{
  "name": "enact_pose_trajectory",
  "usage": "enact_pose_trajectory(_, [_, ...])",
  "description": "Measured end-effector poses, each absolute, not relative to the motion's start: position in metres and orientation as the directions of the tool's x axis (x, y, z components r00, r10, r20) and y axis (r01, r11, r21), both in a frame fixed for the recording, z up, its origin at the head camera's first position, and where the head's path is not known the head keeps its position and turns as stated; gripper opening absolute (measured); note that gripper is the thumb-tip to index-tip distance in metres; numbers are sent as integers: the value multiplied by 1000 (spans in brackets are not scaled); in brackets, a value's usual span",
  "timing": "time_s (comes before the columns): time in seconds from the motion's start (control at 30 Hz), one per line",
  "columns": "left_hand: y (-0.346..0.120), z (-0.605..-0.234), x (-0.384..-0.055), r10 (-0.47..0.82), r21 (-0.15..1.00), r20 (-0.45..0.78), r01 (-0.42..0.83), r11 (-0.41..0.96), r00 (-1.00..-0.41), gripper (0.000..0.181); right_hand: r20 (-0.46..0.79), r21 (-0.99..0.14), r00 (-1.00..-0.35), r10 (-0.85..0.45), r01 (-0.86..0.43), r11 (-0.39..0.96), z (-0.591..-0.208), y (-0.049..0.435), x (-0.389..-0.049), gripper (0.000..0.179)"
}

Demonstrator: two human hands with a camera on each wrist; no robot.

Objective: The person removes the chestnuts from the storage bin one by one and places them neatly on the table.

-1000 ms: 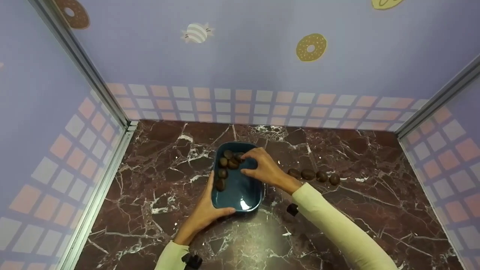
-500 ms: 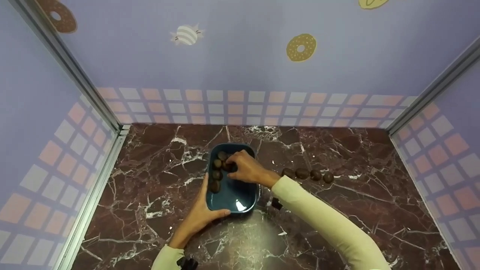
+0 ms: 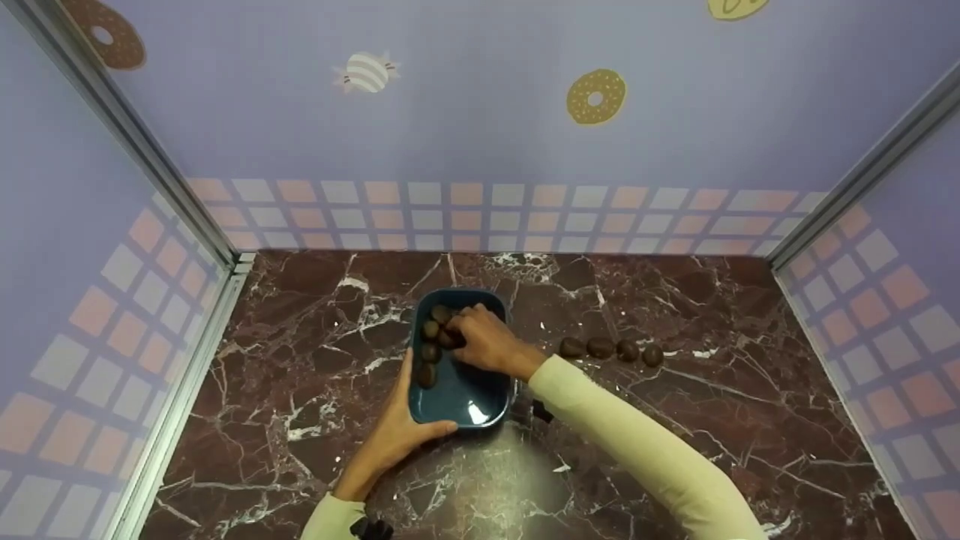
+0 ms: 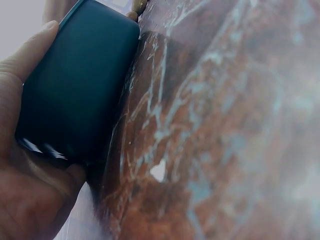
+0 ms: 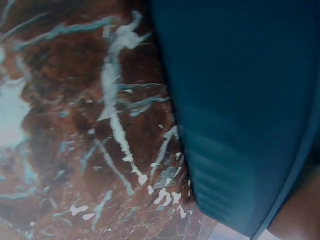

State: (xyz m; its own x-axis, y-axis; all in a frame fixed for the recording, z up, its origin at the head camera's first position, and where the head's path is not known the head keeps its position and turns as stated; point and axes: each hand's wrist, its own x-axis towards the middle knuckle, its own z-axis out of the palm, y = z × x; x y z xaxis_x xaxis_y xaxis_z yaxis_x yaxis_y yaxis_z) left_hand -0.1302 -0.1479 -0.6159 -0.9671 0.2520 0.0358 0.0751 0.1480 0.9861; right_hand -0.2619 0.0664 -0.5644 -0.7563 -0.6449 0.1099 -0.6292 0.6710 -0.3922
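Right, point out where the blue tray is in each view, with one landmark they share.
Head: the blue tray is below the picture's middle, held by the left hand.
Left wrist: upper left, outer side showing.
Right wrist: along the right side, outer wall showing.
Shared landmark: the white-veined surface.

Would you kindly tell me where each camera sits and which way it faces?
Head: worn on the head, facing forward and down at the blue container, brown pieces and purple walls; left hand, right hand and light sleeves show.
Left wrist: worn there, looking along the left hand at the container's outside and the marbled tabletop; that hand shows.
Right wrist: worn there, facing the container's outer wall and the tabletop; only a blurred patch of skin shows, lower right.
Shared: both wrist views show container's outside and tabletop.
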Motion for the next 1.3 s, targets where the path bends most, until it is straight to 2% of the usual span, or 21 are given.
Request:
enact_pose_trajectory(0.27, [-149, -615, -129, 247, 981, 28, 75, 181, -969, 148, 75, -305, -756, -650, -638, 707, -569, 64, -259, 30])
enact_pose_trajectory(0.5, [-149, -615, -128, 242, 981, 12, 58, 183, -970, 147, 92, -253, -736, -671, -669, 699, -571, 64, -257, 18])
enact_pose_trajectory(0.63, [-148, -615, -129, 241, 981, 14, 60, 185, -970, 147, 142, -264, -726, -673, -683, 681, -569, 68, -253, 16])
enact_pose_trajectory(0.83, [-148, -615, -129, 240, 980, 15, 62, 189, -971, 145, 157, -277, -737, -657, -672, 687, -557, 79, -242, 26])
enact_pose_trajectory(1.3, [-148, -614, -128, 243, 983, 10, 54, 176, -970, 144, 224, -417, -746, -628, -655, 630, -533, 118, -220, 31])
